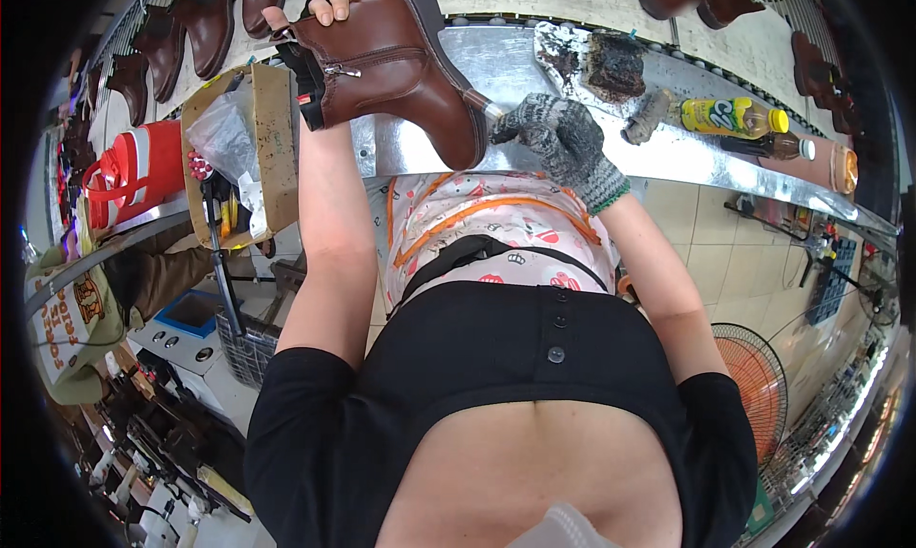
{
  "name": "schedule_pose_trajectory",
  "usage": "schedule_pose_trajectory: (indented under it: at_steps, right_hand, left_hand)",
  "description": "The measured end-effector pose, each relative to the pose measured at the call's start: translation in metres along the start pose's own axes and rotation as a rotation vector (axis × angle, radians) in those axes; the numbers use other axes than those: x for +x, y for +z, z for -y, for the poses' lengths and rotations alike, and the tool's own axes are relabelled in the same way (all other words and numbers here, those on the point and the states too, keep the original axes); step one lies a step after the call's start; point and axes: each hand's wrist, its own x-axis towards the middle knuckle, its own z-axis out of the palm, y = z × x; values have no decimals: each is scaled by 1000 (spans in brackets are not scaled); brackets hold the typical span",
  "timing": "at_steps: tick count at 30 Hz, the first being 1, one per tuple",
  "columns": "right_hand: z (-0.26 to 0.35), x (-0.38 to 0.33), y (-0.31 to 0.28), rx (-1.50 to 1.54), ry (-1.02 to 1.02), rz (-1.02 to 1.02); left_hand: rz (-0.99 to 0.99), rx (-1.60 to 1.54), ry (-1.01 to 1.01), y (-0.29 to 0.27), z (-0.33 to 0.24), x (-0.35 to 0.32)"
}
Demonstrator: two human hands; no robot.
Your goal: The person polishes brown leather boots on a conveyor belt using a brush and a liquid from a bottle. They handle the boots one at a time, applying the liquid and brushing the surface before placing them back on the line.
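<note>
L hand (320, 14) grips smooth brown leather boot (396, 66); gloved (knit) R hand (558, 138) fingers pinch, prob., a brush.

One head-worn fisheye view, steeply downward over the person's torso, close, edges perhaps too bent for detail.

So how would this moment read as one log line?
left hand: holds brown ankle boot | right hand: grey knit glove, at boot toe | under: metal bench

Light: bright, even, overhead indoor | Glare: white sheen on the long polished steel worktop (534, 157) | Shadows: soft, faint | Focus: centre sharp, rim soft | Distortion: strong fisheye bend, straight edges curve | Corners: black vignette
</note>
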Motion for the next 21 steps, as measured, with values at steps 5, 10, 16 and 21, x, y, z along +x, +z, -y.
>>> schedule_pose_trajectory:
  at_steps: [5, 10, 16, 21]
  right_hand:
    - [0, -16, -10, 96, 140, 70]
    - [9, -26, -15, 234, 383, 95]
    - [-19, -60, 7, 586, 665, -107]
    - [-36, -68, 21, 1121, 901, -404]
  left_hand:
    - [-115, 86, 83, -11, -2, 3]
    - [-330, 287, 178, -32, -5, 6]
    - [-596, 566, 211, -66, 12, 15]
    - [-713, 728, 211, -90, 30, 10]
